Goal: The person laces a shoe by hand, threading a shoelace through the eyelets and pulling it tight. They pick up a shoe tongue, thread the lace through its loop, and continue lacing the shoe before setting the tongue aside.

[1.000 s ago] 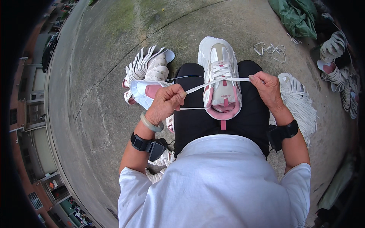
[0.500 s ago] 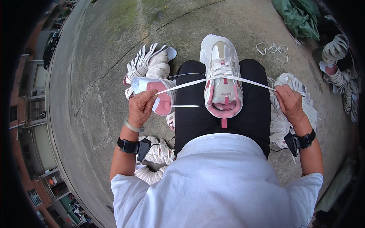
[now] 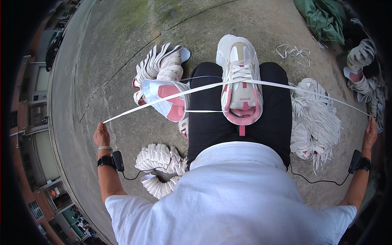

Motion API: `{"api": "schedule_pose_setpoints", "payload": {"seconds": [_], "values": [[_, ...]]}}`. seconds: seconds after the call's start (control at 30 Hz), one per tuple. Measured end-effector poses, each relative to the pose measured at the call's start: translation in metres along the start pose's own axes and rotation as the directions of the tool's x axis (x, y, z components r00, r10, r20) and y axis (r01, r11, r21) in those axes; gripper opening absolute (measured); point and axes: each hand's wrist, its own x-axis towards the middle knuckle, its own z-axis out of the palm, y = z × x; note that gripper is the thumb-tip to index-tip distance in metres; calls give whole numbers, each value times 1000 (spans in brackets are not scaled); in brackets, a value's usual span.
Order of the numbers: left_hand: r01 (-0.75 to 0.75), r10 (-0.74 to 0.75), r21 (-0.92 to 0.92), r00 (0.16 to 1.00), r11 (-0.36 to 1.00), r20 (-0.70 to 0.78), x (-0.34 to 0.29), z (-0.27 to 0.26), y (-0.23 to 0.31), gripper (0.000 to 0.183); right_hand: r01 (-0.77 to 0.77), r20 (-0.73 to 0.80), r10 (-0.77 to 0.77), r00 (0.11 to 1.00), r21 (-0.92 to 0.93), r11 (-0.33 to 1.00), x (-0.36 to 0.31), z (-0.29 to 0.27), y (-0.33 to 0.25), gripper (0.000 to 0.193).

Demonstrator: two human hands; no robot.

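Between my thighs rests a white and beige sneaker (image 3: 241,96) with pink lining, its toe pointing away from me. A flat white shoelace (image 3: 163,99) passes through its upper eyelets and stretches taut to both sides. My left hand (image 3: 101,134) is closed on one end, far out to the left. Out to the right, my right hand (image 3: 370,132) grips the other end. Left of my thigh is a shoe upper (image 3: 165,100) with pink and pale blue lining; a thin white strand runs from it to the sneaker.
Nested stacks of shoe uppers (image 3: 161,65) lie on the concrete at left, with more uppers (image 3: 159,159) nearer me. At right lies a bundle of white laces (image 3: 316,116). A loose lace (image 3: 294,53), a green sheet (image 3: 322,18) and further uppers (image 3: 361,55) are farther right.
Both hands have moved far outward and somewhat toward me, drawing out much longer lengths of lace on each side. The sneaker stays between my thighs.
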Motion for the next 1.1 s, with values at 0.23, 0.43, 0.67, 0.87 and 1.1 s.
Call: {"api": "schedule_pose_setpoints", "payload": {"seconds": [0.23, 0.43, 0.67, 0.87, 1.1], "values": [[727, 317, -510, 402, 460, 859, -4, -30, 168, 39, -950, 936, 190, 295, 308, -44, 9, 17, -235, 30], [808, 774, -557, 225, 190, 591, 0, -81, 324, 28, -955, 772, -570, 281, 169, -242, 54, -20, -393, 15], [717, 695, -685, 560, -133, 451, 50, -78, 401, 22, -786, 708, -364, 605, 457, -417, 106, 25, -443, 24], [496, 490, -860, 783, -120, 383, 48, -87, 406, 25, -701, 720, -156, 676, 565, -435, 114, 26, -445, 24], [184, 319, -982, 929, 38, 187, 26, -98, 392, 26, -572, 630, 28, 776, 721, -391, 95, 26, -451, 19]]}}
